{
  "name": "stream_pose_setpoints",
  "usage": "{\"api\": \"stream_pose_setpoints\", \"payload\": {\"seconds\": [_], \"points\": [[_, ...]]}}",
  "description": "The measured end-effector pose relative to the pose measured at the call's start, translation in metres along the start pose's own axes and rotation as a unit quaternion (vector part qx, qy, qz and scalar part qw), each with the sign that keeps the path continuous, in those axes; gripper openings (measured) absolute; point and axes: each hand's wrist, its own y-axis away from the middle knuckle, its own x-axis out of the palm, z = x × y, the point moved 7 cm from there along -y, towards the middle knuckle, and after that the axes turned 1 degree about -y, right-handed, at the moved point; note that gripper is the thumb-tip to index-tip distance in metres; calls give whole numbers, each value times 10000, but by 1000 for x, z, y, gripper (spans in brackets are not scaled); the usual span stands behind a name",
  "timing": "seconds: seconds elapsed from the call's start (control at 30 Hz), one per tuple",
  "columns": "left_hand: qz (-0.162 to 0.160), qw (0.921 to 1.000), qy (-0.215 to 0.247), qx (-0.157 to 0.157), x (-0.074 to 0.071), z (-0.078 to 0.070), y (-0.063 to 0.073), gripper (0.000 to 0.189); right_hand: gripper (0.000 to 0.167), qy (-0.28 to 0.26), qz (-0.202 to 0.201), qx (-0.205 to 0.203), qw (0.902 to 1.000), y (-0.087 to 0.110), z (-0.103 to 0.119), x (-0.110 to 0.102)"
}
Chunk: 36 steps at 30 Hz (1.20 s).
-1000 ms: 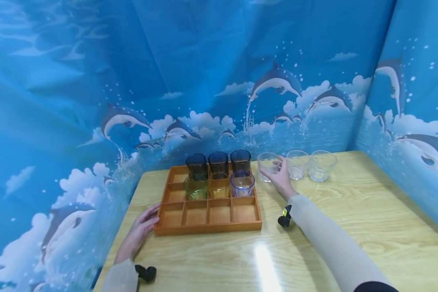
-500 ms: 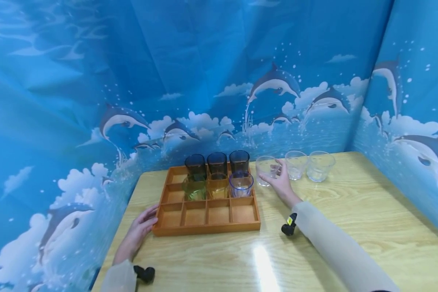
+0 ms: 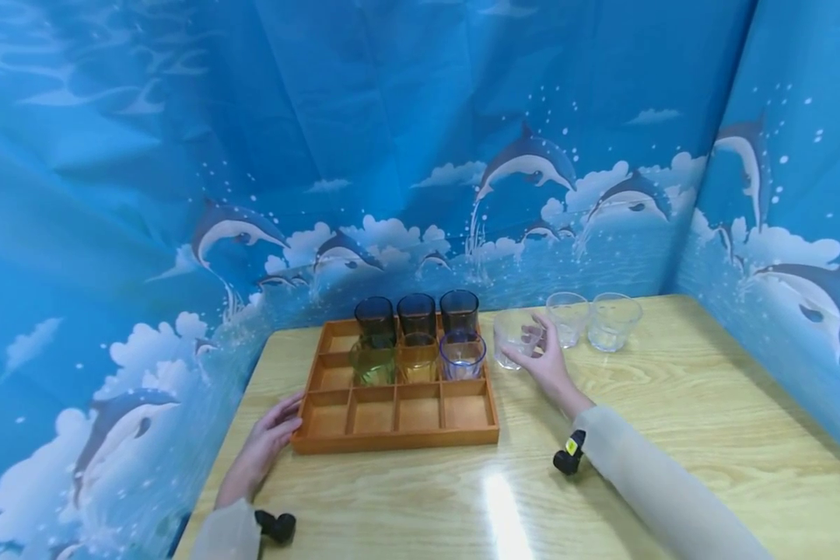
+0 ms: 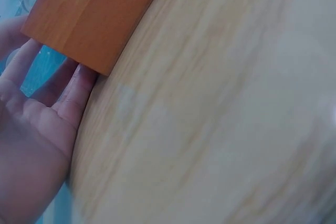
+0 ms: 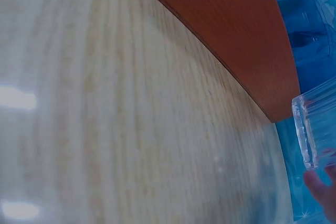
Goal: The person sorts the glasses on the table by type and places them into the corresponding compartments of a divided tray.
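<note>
My right hand grips a clear glass cup between thumb and fingers, just right of the wooden divided tray. In the right wrist view the cup shows at the right edge, near the tray's corner, with only some fingertips in sight. My left hand rests along the tray's left side near its front corner. The left wrist view shows its fingers fairly straight against the tray's outer wall. In the tray's middle row stand a green cup, a yellow cup and a blue-rimmed clear cup.
Behind these, three dark cups stand in the tray's back row. Two more clear cups, a nearer one and a farther one, stand right of my right hand. A blue dolphin-print curtain hangs along the table's back edge.
My right hand has drawn the clear cup a little toward me, away from the other two clear cups and the back edge. The left hand stays at the tray.
</note>
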Motion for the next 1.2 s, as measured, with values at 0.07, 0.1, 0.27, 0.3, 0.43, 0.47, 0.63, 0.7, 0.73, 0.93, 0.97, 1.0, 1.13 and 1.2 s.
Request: {"api": "stream_pose_setpoints", "payload": {"seconds": [0.07,0.1,0.27,0.3,0.43,0.47,0.63,0.7,0.73,0.93,0.97,1.0,1.13,1.2], "points": [[34,10000,3,-15,1,-1,1,61,85,-19,-26,29,10000,1,-7,-3],[47,10000,-9,-1,1,-2,1,61,85,-3,-34,16,10000,0,-11,-4],[103,9999,-17,90,2,-5,2,60,85,54,-60,-80,9999,2,-23,-10],[91,9999,1,102,2,-5,2,60,84,42,-45,-102,9999,3,-23,-10],[103,9998,31,142,3,-5,3,60,82,-80,10,-58,10000,12,-18,-13],[81,9999,26,148,3,-5,3,60,83,-89,45,-59,9999,15,-14,-13],[88,9999,-13,142,2,-4,3,60,83,30,207,-188,9996,31,8,-13],[99,9998,-21,155,3,-4,3,60,83,157,254,-304,9991,37,16,-12],[100,9998,-25,156,3,-5,3,60,83,228,260,-346,9988,40,18,-12],[9,9999,-62,92,2,-4,4,60,85,434,215,-522,9975,48,23,-12],[-15,9999,-75,76,2,-4,4,60,85,411,208,-529,9975,49,23,-12],[-31,9999,-103,64,2,-4,4,61,85,370,207,-541,9976,50,24,-11],[-45,10000,-65,17,1,-3,3,61,85,245,222,-586,9977,52,26,-10],[-27,10000,-24,10,1,-3,3,61,85,177,260,-646,9974,53,28,-9]]}}
